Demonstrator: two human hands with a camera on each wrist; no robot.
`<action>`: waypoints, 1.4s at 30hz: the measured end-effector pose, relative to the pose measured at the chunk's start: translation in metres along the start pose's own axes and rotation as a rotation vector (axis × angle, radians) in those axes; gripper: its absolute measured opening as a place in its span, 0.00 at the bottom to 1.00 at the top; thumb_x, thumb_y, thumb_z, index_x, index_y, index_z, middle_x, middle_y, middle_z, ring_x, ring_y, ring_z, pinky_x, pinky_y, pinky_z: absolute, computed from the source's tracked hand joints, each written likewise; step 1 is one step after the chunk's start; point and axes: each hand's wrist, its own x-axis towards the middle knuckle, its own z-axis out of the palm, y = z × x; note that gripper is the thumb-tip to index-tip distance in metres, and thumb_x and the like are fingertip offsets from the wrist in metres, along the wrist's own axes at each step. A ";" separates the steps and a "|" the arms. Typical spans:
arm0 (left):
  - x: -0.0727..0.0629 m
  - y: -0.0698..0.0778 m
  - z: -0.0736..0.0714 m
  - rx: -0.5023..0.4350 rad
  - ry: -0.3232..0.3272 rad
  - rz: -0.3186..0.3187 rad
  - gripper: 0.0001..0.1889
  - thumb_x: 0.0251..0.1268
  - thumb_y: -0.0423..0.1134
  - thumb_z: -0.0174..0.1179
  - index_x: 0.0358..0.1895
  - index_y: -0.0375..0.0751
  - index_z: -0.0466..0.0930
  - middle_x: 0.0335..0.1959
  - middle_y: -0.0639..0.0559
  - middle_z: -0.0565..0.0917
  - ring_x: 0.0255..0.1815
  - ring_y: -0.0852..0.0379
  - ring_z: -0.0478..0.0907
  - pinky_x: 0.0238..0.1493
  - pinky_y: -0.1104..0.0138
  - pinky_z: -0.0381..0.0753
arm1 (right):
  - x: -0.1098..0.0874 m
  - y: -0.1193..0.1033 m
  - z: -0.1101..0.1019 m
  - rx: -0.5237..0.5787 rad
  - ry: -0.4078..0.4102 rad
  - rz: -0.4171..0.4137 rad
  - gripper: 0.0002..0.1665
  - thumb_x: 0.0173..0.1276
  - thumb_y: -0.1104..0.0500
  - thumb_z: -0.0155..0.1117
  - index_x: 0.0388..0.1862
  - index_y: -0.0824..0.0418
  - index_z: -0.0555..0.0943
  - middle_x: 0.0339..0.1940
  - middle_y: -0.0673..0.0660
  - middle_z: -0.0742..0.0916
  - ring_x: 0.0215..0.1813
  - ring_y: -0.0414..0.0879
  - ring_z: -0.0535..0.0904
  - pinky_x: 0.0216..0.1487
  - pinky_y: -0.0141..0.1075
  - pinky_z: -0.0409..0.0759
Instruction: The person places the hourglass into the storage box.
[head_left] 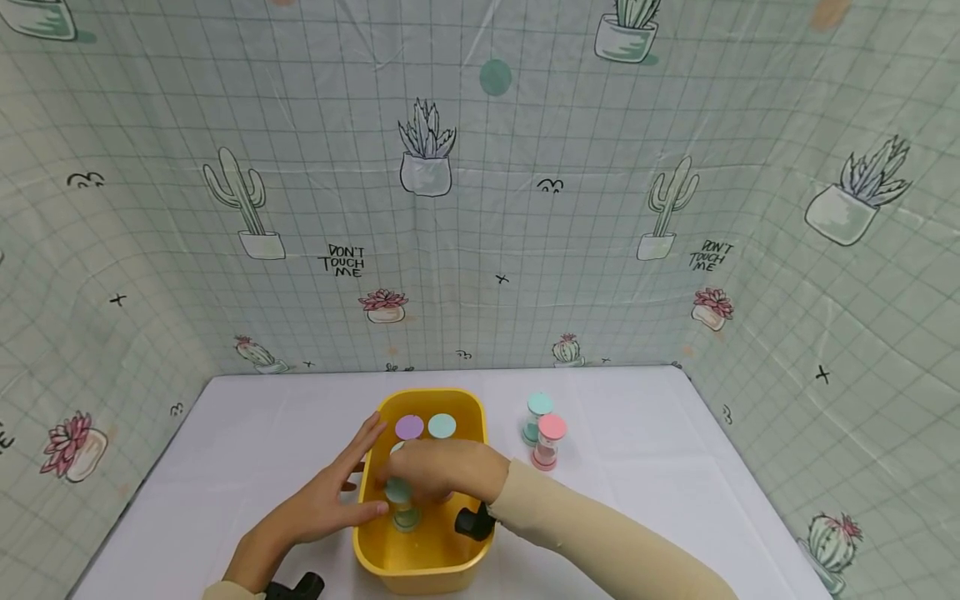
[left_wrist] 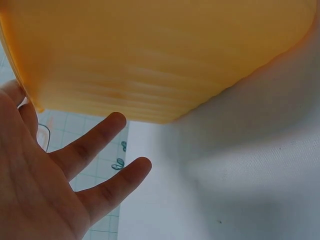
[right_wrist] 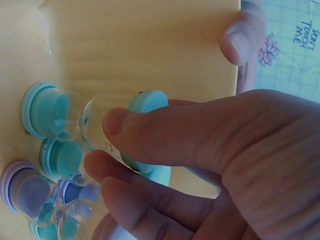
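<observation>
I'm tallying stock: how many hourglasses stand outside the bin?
2: a teal-capped hourglass and, nearer, a pink-capped hourglass, both right of the bin. The sleeve could hide more.

Head view: lighting soft, diffuse & fairly even; white tabletop (head_left: pixel 637 500) brightest, backdrop (head_left: pixel 495 225) a bit greyer. Wide-angle distortion bends backdrop's grid lines twd. the L/R edges. Slight blur on right hand (head_left: pixel 442 468) & sand timer (head_left: pixel 402 505). L wrist view: dimmer; broad soft-edged shadows on tabletop, pale streaks of light on bin (left_wrist: pixel 150 55), left hand (left_wrist: pixel 45 170) shaded. R wrist view: warm yellowish cast, small glints on clear glass, detail softish, backdrop pale bluish.
</observation>
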 end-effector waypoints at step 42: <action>0.003 -0.001 0.004 -0.048 0.019 -0.044 0.51 0.66 0.49 0.67 0.86 0.55 0.42 0.87 0.45 0.35 0.70 0.33 0.71 0.57 0.46 0.78 | -0.131 0.172 0.065 0.489 0.681 0.489 0.47 0.63 0.41 0.74 0.72 0.66 0.71 0.66 0.67 0.82 0.58 0.62 0.83 0.50 0.50 0.86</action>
